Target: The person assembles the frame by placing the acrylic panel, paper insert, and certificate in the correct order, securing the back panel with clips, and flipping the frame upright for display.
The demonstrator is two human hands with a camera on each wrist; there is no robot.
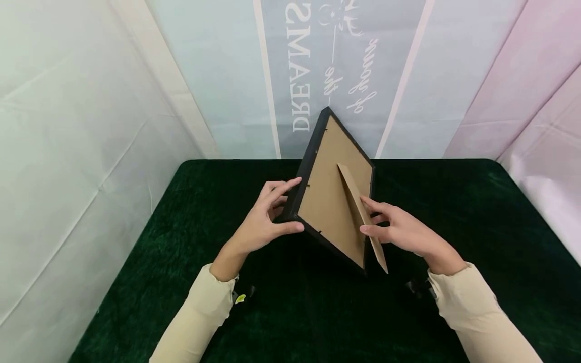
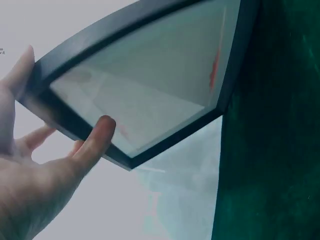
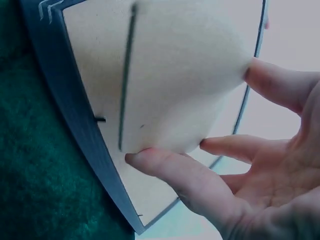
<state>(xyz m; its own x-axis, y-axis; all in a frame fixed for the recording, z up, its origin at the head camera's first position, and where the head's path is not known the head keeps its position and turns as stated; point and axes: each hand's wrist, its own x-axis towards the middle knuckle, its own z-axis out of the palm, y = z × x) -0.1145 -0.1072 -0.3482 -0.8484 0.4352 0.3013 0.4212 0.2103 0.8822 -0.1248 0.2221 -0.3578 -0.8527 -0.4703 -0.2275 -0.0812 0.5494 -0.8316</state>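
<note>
A black picture frame [image 1: 313, 146] stands tilted over the table, its brown backing board [image 1: 322, 201] turned toward me. My left hand [image 1: 265, 222] grips the frame at its left corner, thumb on the near edge and fingers round the side. In the left wrist view, the glass front [image 2: 150, 80] shows, with a fingertip of the left hand [image 2: 55, 170] over its border. A flat brown easel leg [image 1: 353, 189] sticks out from the backing. My right hand [image 1: 395, 227] pinches this leg between thumb and fingers, holding it swung away from the board, as the right wrist view also shows.
Dark green velvety cloth [image 1: 181, 252] covers the table. Behind its far edge hangs a pale blue backdrop [image 1: 231, 101] with white lettering, and a white curtain [image 1: 81, 151] hangs at the left. Small dark devices sit at both wrists.
</note>
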